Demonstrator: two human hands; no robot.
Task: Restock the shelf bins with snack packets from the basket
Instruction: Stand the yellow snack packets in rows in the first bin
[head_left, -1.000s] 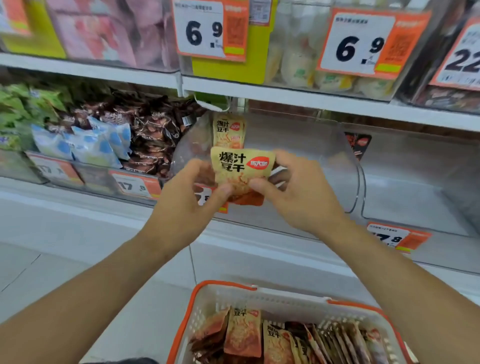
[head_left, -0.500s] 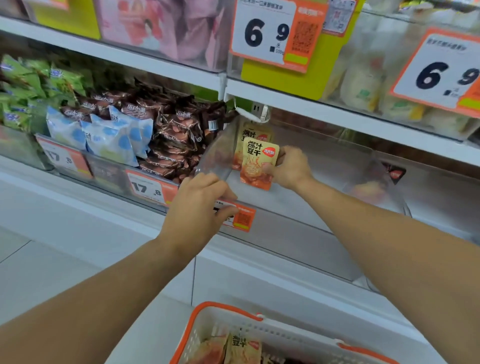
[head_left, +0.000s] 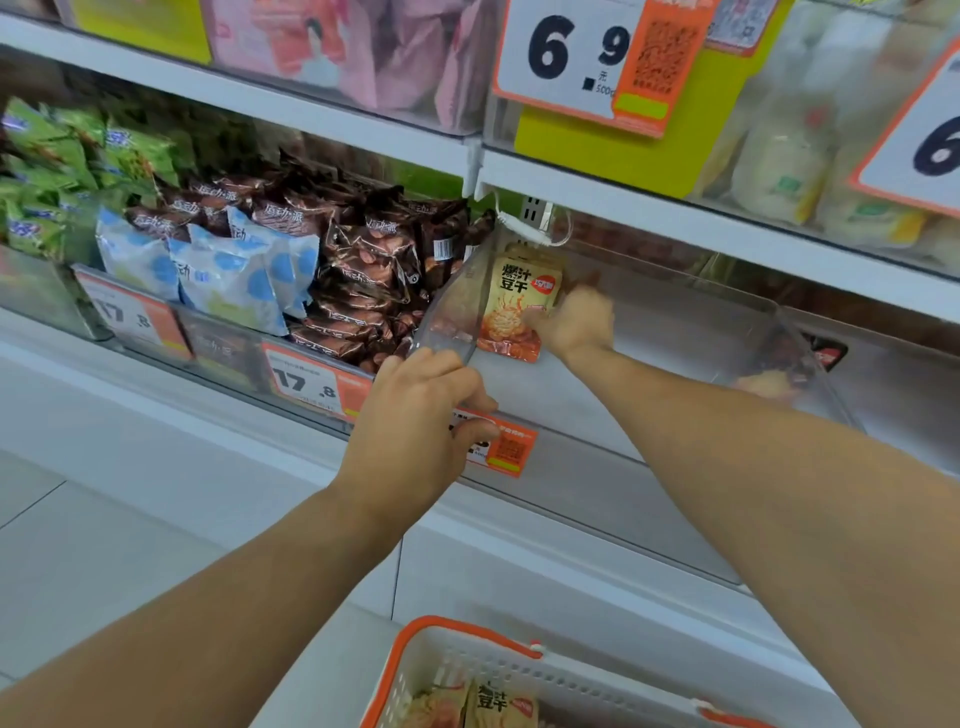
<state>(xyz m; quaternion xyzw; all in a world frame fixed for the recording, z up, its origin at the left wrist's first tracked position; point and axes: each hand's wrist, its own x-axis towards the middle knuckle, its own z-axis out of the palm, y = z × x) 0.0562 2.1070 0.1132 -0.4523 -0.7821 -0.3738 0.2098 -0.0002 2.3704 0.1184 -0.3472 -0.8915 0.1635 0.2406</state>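
Note:
My right hand (head_left: 574, 322) reaches into the clear plastic shelf bin (head_left: 675, 332) and pinches a yellow-orange snack packet (head_left: 519, 299) by its right edge. The packet stands upright near the bin's left wall, with another like it just behind. My left hand (head_left: 421, 410) grips the bin's front left corner, its fingers curled over the rim by the orange price tag (head_left: 511, 449). Below, the white basket with an orange rim (head_left: 467, 636) holds more of the same packets (head_left: 498, 701).
The neighbouring bin on the left is piled with brown packets (head_left: 363, 260), blue-white packets (head_left: 234, 275) and green packets (head_left: 47, 171). The upper shelf edge (head_left: 649, 200) hangs low over the bin. A dark packet (head_left: 826, 356) lies in the bin to the right.
Both hands held the packet in front of the shelf. My left hand let go and took the bin's front corner, while my right hand carried the packet into the bin.

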